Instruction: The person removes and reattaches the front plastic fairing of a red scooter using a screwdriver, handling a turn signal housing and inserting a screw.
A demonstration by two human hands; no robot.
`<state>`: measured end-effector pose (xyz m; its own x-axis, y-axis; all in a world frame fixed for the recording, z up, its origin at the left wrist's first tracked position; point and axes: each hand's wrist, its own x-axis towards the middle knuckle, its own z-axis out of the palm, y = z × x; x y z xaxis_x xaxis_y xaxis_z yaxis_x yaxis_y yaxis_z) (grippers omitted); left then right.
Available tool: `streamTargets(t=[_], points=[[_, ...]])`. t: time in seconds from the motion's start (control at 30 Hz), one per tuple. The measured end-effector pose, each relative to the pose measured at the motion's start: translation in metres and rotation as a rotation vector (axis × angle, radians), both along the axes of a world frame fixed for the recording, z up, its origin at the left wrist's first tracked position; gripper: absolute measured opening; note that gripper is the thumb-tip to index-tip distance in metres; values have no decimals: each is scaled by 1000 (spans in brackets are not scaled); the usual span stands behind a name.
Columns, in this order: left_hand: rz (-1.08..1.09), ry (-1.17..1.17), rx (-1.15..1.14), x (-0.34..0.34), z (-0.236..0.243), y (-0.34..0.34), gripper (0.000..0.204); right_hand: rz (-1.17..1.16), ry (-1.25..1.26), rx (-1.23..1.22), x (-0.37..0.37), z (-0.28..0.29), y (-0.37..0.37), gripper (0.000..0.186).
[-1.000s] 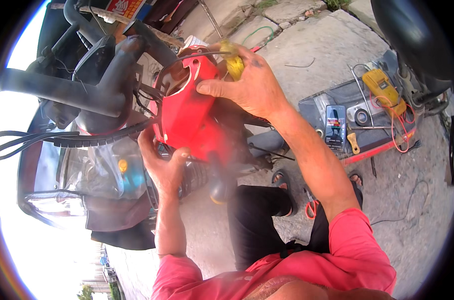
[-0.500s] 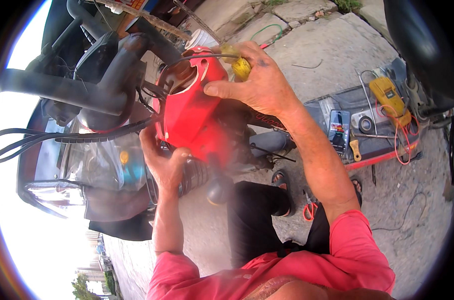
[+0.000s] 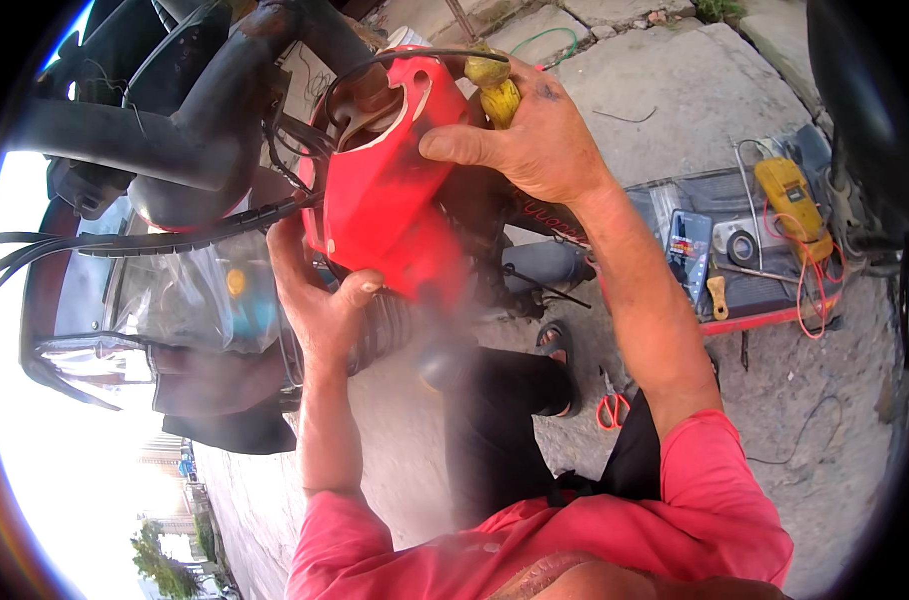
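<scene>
Both my hands hold a red plastic vehicle cover (image 3: pixel 390 195), which has a cut-out opening in its upper part. My left hand (image 3: pixel 313 300) grips its lower left edge, the thumb in front and the other fingers partly hidden behind. Against the right side lies my right hand (image 3: pixel 550 145), its thumb pressed on the red face. A yellow knobbed piece (image 3: pixel 500 98) sits between that hand's thumb and fingers; its kind is unclear. A thin black cable (image 3: pixel 415 54) crosses the cover's top. Beside it stand dark handlebar tubes (image 3: pixel 200 130) with black cables (image 3: pixel 175 237).
On the right, a dark mat bears a yellow multimeter (image 3: pixel 790 195), a blister pack (image 3: pixel 689 255), a roll of tape (image 3: pixel 742 247) and a wooden-handled tool (image 3: pixel 717 298). Orange-handled scissors (image 3: pixel 612 408) lie near my feet. A windscreened vehicle (image 3: pixel 85 300) stands at left.
The view has shifted slightly, and the cover and both hands appear higher in it. Both hands keep their hold on the cover.
</scene>
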<state>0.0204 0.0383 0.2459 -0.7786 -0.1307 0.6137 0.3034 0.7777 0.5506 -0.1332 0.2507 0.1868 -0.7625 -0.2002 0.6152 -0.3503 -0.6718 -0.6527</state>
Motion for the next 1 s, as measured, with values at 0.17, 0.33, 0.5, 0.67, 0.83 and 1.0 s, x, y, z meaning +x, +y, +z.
streamTargets(t=[0.17,0.33,0.5,0.67,0.83,1.0], points=[[19,-24,-19,-2,5,0,128,-80,27,-3,-14,-10,-11,83],[69,5,-80,-1,3,-1,127,-115,49,74,-9,-10,-6,81],[71,-2,-66,1,2,-3,124,177,178,-28,-10,-2,-1,76],[38,12,-51,-1,2,-2,121,154,160,16,-5,-2,3,87],[24,18,-51,-2,1,-2,119,-257,237,178,-8,-17,-5,93],[-16,-3,-13,-2,3,-4,117,-93,352,44,-13,-7,-4,84]])
